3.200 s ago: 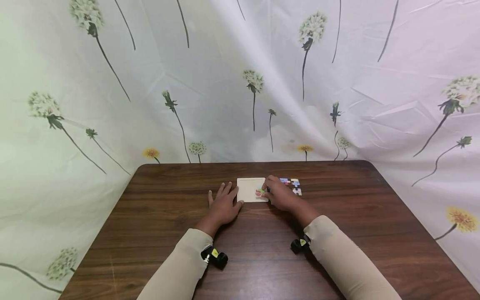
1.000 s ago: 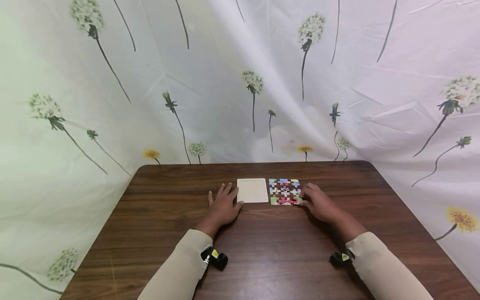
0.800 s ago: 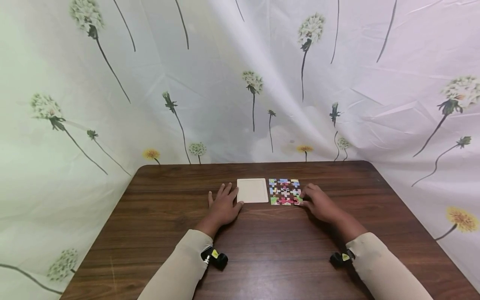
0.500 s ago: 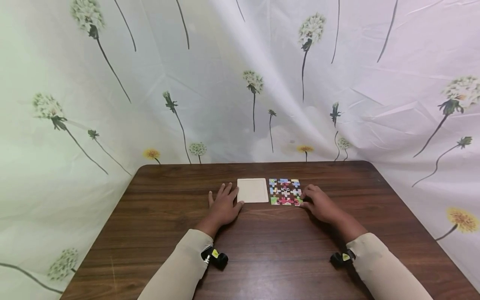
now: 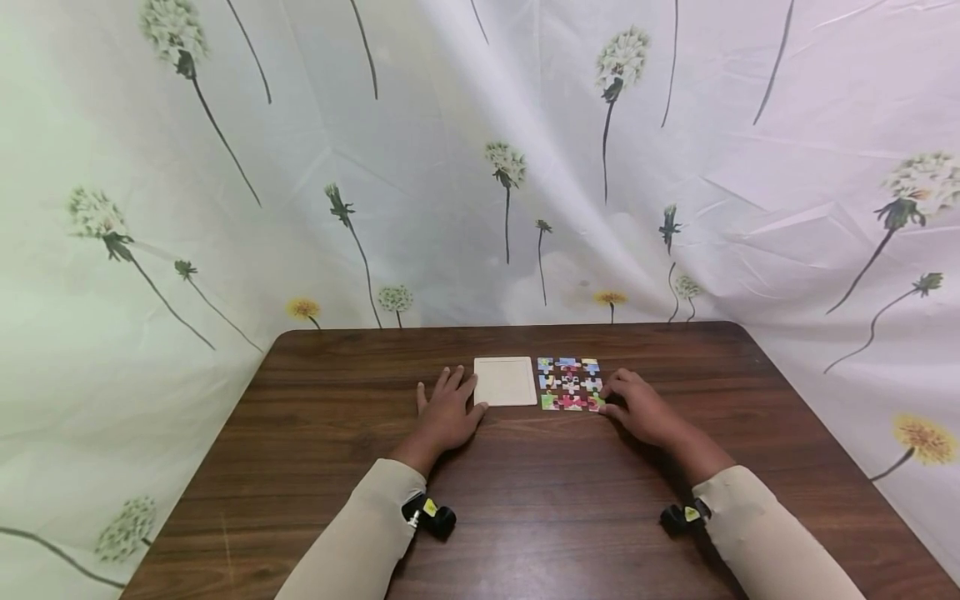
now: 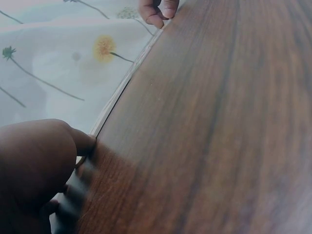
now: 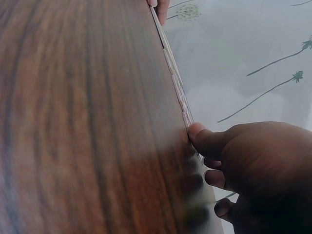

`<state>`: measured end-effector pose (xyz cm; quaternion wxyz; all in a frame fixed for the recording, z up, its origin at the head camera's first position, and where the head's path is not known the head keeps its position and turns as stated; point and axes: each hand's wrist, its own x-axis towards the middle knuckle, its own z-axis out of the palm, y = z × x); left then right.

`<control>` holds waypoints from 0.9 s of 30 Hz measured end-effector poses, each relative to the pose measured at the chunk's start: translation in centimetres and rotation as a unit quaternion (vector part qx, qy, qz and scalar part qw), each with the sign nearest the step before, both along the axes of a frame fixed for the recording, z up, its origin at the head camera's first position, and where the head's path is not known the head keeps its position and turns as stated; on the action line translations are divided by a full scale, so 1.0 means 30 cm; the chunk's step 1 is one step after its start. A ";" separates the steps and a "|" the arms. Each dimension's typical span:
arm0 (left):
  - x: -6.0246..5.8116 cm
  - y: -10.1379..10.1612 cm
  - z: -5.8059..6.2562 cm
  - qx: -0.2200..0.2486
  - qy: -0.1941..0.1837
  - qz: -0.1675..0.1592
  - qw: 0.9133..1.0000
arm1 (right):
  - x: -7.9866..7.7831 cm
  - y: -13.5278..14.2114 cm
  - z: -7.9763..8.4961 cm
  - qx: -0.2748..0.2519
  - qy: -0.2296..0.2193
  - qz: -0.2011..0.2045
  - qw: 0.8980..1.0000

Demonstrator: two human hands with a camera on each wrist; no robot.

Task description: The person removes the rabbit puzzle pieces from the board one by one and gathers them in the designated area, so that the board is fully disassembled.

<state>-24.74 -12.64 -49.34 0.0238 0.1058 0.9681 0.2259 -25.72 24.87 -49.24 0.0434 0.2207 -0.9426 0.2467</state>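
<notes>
A square off-white puzzle tray (image 5: pixel 506 382) lies flat on the table with nothing in it. My left hand (image 5: pixel 446 415) rests beside it with spread fingers, thumb and index finger touching its left edge. To the right of the tray, several colourful jigsaw pieces (image 5: pixel 570 382) lie in three rows with small gaps between them. My right hand (image 5: pixel 639 408) pinches the lower right puzzle piece (image 5: pixel 595 402) at its right side, between thumb and fingers. In the right wrist view the thumb (image 7: pixel 199 134) meets the edge of the pieces, seen almost side-on.
Everything lies near the far edge of a dark wood-grain table (image 5: pixel 525 517). Behind it hangs a pale cloth (image 5: pixel 435 233) printed with dandelions. Black wrist cameras (image 5: pixel 437 518) sit on both sleeved forearms.
The right hand has moved right from the tray, bringing the last piece out to the lower right of the rows. Since then it has barely shifted. The left hand has stayed put.
</notes>
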 end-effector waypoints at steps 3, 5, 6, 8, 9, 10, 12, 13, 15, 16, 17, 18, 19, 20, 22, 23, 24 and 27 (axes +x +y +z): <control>0.002 -0.003 0.000 0.002 0.001 0.001 1.000 | -0.002 -0.002 0.001 0.000 0.003 0.002 1.000; 0.003 -0.005 -0.001 0.003 0.001 0.003 1.000 | -0.002 -0.004 0.003 -0.002 0.004 0.004 1.000; 0.003 -0.005 -0.001 0.002 0.001 0.004 1.000 | -0.002 -0.006 0.004 -0.002 0.005 0.004 1.000; 0.002 -0.008 -0.002 0.001 0.001 0.005 1.000 | -0.003 -0.009 0.006 -0.002 0.003 0.003 1.000; 0.003 -0.009 -0.002 0.001 0.002 0.006 1.000 | -0.003 -0.011 0.007 -0.002 0.002 0.002 1.000; 0.004 -0.009 -0.001 0.002 0.002 0.006 1.000 | -0.003 -0.012 0.008 -0.001 0.000 0.001 1.000; 0.008 -0.010 0.001 0.004 0.002 0.006 1.000 | -0.003 -0.015 0.008 0.000 -0.003 -0.001 1.000; 0.010 -0.010 0.001 0.006 0.003 0.006 1.000 | -0.002 -0.015 0.008 0.001 -0.004 -0.002 1.000; 0.012 -0.009 0.004 0.008 0.004 0.004 1.000 | -0.002 -0.014 0.009 0.001 -0.003 -0.002 1.000; 0.009 -0.010 0.000 0.011 0.003 0.004 1.000 | -0.003 -0.013 0.008 0.001 0.000 -0.002 1.000; 0.009 -0.008 0.002 0.010 0.004 0.003 1.000 | -0.004 -0.011 0.006 0.000 0.004 -0.001 1.000; 0.008 -0.006 0.004 0.010 0.004 0.002 1.000 | -0.003 -0.009 0.006 0.001 0.005 -0.003 1.000; 0.007 -0.005 0.007 0.011 0.003 0.001 1.000 | -0.001 -0.008 0.006 0.001 0.005 -0.005 1.000; 0.007 -0.004 0.007 0.011 0.002 -0.001 1.000 | 0.001 -0.006 0.007 0.001 0.006 -0.006 1.000; 0.006 -0.001 0.008 0.012 0.000 -0.003 1.000 | 0.006 -0.004 0.010 0.000 0.003 -0.008 1.000; 0.009 0.001 0.012 0.010 0.000 -0.004 1.000 | 0.009 -0.003 0.012 -0.002 0.000 -0.010 1.000; 0.010 0.001 0.011 0.011 -0.001 -0.004 1.000 | 0.013 -0.002 0.014 -0.003 -0.004 -0.012 1.000; 0.012 0.000 0.004 0.014 -0.002 -0.002 1.000 | 0.015 0.004 0.012 -0.015 -0.005 -0.016 1.000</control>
